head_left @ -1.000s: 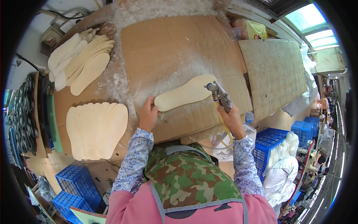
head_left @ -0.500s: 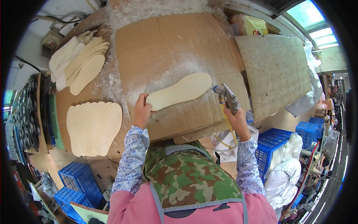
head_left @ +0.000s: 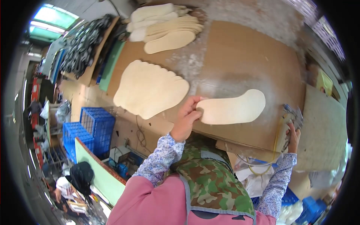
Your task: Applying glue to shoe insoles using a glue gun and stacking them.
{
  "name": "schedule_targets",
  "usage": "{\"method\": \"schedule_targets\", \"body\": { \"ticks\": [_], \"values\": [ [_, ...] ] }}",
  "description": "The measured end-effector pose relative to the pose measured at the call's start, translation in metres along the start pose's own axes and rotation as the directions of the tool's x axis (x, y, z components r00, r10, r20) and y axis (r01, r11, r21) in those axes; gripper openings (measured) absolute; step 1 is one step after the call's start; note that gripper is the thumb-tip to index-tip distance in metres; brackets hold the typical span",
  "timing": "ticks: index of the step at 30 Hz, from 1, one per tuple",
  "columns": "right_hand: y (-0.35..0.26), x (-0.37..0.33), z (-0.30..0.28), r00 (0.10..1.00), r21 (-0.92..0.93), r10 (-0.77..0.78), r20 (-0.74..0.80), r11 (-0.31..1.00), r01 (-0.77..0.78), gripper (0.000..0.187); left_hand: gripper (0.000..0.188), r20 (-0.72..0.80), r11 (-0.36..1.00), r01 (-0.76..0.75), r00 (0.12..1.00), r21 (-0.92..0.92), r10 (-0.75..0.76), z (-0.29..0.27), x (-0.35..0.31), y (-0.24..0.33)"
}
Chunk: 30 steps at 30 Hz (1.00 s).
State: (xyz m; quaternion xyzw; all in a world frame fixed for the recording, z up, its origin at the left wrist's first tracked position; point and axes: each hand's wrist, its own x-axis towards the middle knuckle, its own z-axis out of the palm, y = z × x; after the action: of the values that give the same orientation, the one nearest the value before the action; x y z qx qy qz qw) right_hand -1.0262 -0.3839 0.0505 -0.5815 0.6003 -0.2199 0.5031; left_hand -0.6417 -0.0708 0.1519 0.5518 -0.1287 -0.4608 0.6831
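Observation:
Between the thumb and fingers of my left hand (head_left: pixel 189 116) is the narrower end of a cream insole (head_left: pixel 234 108), held over the cardboard-covered table (head_left: pixel 255 56). My right hand (head_left: pixel 293 138) is closed round a metal spray gun (head_left: pixel 292 117) with a yellowish hose (head_left: pixel 279 138), at the table's right side; the gun is somewhat blurred. To the left of my left hand lies a fan of overlapping cream insoles (head_left: pixel 150 88). Farther back sits a heap of more insoles (head_left: pixel 170 41), with white fluffy-looking ones behind it.
Whitish residue coats the table's back. At right lies a stained board (head_left: pixel 324 127). Blue crates (head_left: pixel 98 127) stand on the floor at left, near a pale green panel (head_left: pixel 95 176). Dark pieces hang on a rack (head_left: pixel 84 48). A person (head_left: pixel 67 191) is at lower left.
My view has swung toward the left, so the table appears turned and shifted right. My left hand still grips the insole, and my right hand with the spray gun is now farther from it.

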Motion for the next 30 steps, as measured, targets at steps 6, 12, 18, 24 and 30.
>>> {"method": "schedule_targets", "body": {
  "ticks": [6, 12, 18, 24, 30],
  "values": [
    [0.056, 0.017, -0.005, 0.965, -0.470, -0.156, -0.209, 0.882, 0.041, 0.064, 0.039, -0.226, 0.991, -0.111, 0.970, -0.078, 0.091, -0.094, -0.040, 0.008],
    [-0.022, -0.083, 0.132, 0.889, -0.248, -0.413, -0.199, 0.899, 0.362, 0.038, 0.039, -0.423, 0.993, -0.070, 0.901, 0.090, 0.102, -0.239, -0.036, -0.051],
    [-0.084, -0.229, 0.341, 0.706, 0.132, -0.156, 0.690, 0.987, 0.089, 0.022, 0.030, -0.421, 0.942, 0.025, 0.898, 0.335, 0.126, -0.281, -0.037, -0.076],
    [-0.068, -0.257, 0.458, 0.575, 0.055, 0.110, 0.811, 0.963, -0.262, 0.041, 0.028, -0.391, 0.964, -0.009, 0.913, 0.266, 0.117, -0.303, -0.045, -0.066],
    [-0.087, -0.262, 0.505, 0.680, -0.070, 0.301, 0.669, 0.936, -0.345, 0.046, 0.034, -0.456, 0.767, 0.142, 0.864, 0.626, 0.212, -0.338, -0.068, -0.041]
  ]
}}
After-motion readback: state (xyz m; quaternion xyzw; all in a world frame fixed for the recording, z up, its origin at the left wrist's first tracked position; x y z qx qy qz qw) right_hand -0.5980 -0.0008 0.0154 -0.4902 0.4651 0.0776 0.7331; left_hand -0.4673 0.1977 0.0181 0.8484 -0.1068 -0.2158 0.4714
